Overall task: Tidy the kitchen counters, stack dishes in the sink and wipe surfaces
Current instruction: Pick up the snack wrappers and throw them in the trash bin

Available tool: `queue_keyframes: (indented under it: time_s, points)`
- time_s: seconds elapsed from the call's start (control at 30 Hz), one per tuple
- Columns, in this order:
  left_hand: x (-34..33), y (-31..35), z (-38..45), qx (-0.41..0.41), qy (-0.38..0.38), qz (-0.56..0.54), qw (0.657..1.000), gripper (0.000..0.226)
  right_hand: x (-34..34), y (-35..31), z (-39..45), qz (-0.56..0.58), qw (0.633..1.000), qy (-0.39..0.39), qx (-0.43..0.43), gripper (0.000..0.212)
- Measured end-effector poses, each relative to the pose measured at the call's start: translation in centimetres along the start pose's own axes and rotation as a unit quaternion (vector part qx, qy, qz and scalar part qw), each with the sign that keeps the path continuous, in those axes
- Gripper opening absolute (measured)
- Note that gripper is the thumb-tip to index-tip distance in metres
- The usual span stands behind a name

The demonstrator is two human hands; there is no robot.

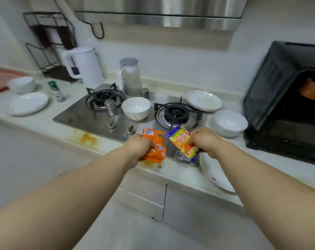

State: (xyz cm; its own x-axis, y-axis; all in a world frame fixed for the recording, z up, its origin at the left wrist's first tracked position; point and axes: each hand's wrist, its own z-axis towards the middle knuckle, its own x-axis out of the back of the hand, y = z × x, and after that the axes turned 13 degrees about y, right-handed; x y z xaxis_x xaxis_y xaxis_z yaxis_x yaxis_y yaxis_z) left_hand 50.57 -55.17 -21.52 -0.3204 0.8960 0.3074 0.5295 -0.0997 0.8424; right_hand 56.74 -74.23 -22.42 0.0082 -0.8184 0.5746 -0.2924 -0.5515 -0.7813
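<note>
Pale cabinet doors (144,192) sit under a light tabletop (44,121) with yellow-brown stains (89,138) near its front edge. Over that edge, the left hand (137,147) has its fingers closed around a crinkled orange packet (155,147), and the right hand (204,139) grips a glossy yellow packet (184,143) with blue ends; the print on both is too blurred to read. A white plate (214,175) lies just beside the right forearm. Behind the hands is a steel two-burner hob (91,118) carrying a white bowl (136,108) and a metal shaker (110,107). Right of it sit another bowl (230,122), a smeared plate (204,100) and a black oven (286,98) with its door open. To the left: an oval plate (27,103), a bowl (22,84), a green-capped bottle (56,91). At the white wall stand a white kettle (83,66), a clear jug (129,76), a wire rack (50,44) and, above, a steel hood (158,12).
</note>
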Motion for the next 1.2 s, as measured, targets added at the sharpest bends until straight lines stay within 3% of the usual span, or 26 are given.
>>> queue_keyframes:
  time_s: [0.23, 0.4, 0.67, 0.9, 1.03, 1.13, 1.2]
  points:
    - [18.5, -6.3, -1.4, 0.045, 0.161, -0.099, 0.981, 0.036, -16.4, -11.8, -8.8, -0.024, 0.982, -0.156, 0.106, 0.026]
    - [33.7, -12.6, -2.6, 0.077, 0.267, -0.146, 0.949, 0.034, -29.2, -19.6, -17.2, -0.051, 0.952, -0.246, 0.174, 0.015]
    - [59.5, -28.5, -7.3, 0.181, 0.435, -0.197, 0.860, 0.049, -54.3, -26.8, -37.1, -0.085, 0.883, -0.408, 0.216, 0.020]
    - [71.0, -40.1, -11.0, 0.282, 0.532, -0.246, 0.759, 0.043, -68.7, -27.1, -49.9, -0.166, 0.810, -0.506, 0.244, 0.005]
    - [74.9, -45.9, -11.6, 0.326, 0.564, -0.292, 0.700, 0.035, -76.1, -26.2, -54.8, -0.215, 0.754, -0.557, 0.273, 0.003]
    - [76.9, -49.6, -11.5, 0.361, 0.592, -0.300, 0.656, 0.032, -81.0, -25.6, -57.4, -0.242, 0.724, -0.578, 0.286, 0.014]
    - [78.9, -53.0, -10.2, 0.383, 0.607, -0.299, 0.628, 0.031, -85.4, -25.1, -59.0, -0.257, 0.709, -0.593, 0.283, 0.008]
